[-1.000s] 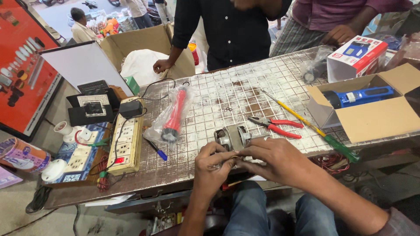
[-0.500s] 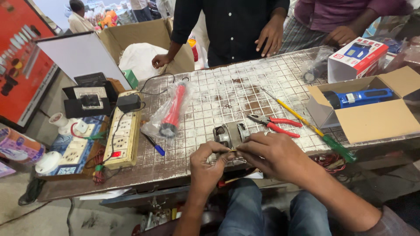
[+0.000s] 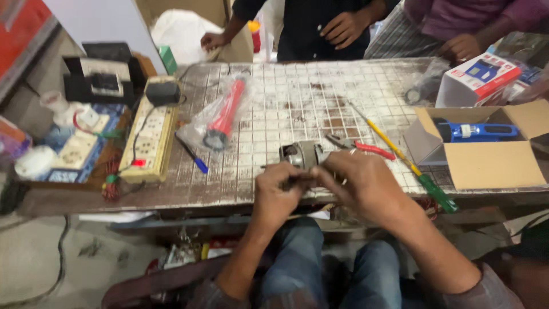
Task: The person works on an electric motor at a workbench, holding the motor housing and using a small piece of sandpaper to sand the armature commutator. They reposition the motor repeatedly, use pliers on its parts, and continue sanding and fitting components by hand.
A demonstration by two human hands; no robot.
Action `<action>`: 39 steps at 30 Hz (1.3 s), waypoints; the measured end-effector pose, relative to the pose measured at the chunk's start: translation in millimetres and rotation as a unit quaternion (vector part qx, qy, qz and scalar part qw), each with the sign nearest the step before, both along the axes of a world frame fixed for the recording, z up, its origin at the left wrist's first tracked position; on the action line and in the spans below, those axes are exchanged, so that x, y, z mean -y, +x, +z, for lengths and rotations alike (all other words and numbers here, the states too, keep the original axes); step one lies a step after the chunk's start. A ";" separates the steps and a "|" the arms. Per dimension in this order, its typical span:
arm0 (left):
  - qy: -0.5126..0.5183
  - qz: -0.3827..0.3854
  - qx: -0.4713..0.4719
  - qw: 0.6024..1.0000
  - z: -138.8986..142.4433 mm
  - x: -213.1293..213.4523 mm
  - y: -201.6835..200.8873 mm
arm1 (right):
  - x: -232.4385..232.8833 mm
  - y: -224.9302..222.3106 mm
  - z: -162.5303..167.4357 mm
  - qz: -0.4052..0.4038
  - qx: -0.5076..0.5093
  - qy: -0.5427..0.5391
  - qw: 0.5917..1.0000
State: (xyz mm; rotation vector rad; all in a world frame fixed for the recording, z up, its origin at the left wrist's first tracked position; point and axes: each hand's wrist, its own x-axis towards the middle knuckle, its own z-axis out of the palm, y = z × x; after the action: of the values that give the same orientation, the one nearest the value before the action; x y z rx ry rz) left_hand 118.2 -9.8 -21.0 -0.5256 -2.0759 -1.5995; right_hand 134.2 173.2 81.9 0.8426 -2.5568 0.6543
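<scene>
a: why both at the bench edge?
b: left hand (image 3: pixel 278 191) pinches a thin dark tool; right hand (image 3: pixel 359 184) closes on the round grey metal part (image 3: pixel 301 154), steadying it.

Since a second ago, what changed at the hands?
Little. The left hand and right hand stay pressed together at the near table edge over something small, just in front of the metal part; what they pinch is hidden. A bystander's hand across the table lifted off the edge. The pliers, screwdriver, bagged red torch and open box lie as before.
</scene>
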 end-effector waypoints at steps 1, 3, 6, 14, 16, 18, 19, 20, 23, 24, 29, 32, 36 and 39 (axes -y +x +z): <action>0.043 -0.004 0.045 0.998 -4.1 -0.6 -1.6 | -1.4 -1.5 -0.2 -0.027 0.027 -0.038 0.999; 0.123 -0.024 0.092 0.988 -12.1 -0.6 -4.1 | -5.3 -4.4 -0.8 -0.034 0.065 -0.094 0.993; 0.221 -0.069 0.097 0.968 -20.9 -1.7 -7.7 | -14.2 -7.6 -1.7 0.003 0.087 -0.113 0.990; 0.248 -0.129 0.110 0.954 -14.8 -2.5 -8.2 | -12.9 -11.0 -9.1 0.070 -0.108 0.066 0.989; 0.173 -0.116 0.052 0.977 -8.7 3.1 -5.9 | -12.5 -13.0 -8.1 0.076 -0.130 0.143 0.978; 0.106 -0.089 0.008 0.990 -2.5 7.2 -3.3 | -14.2 -13.7 -8.9 0.070 -0.136 0.187 0.970; 0.076 -0.068 -0.008 0.995 0.3 8.3 -2.1 | -15.6 -13.5 -10.7 0.061 -0.132 0.193 0.970; 0.046 -0.047 -0.023 0.998 2.8 8.7 -0.8 | -17.2 -12.7 -13.5 0.053 -0.127 0.198 0.971; 0.021 -0.013 -0.066 0.997 7.2 6.3 3.3 | -22.6 -9.4 -28.4 0.058 -0.128 0.145 0.980; 0.015 -0.012 -0.073 0.997 8.0 4.8 4.3 | -23.8 -8.8 -34.7 0.018 -0.031 0.100 0.994; 0.016 -0.021 -0.105 0.994 8.0 -0.9 6.9 | -34.4 -12.8 -51.7 0.012 0.493 -0.287 0.821; 0.038 -0.021 -0.079 0.996 7.5 0.7 7.1 | -40.9 -9.7 -44.7 -0.037 0.343 -0.254 0.903; 0.011 -0.016 -0.072 0.997 8.0 2.6 7.3 | -36.0 -1.8 -31.8 -0.010 -0.033 -0.026 0.999; 0.008 -0.017 -0.077 0.997 8.4 1.9 8.2 | -30.5 -0.9 -30.3 0.058 -0.165 0.083 0.981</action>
State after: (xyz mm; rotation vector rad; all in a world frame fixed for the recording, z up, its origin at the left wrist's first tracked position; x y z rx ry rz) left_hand 126.4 -11.7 -12.6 -0.6602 -1.9497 -1.5417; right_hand 133.3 203.7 51.6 1.0654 -2.2953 0.3022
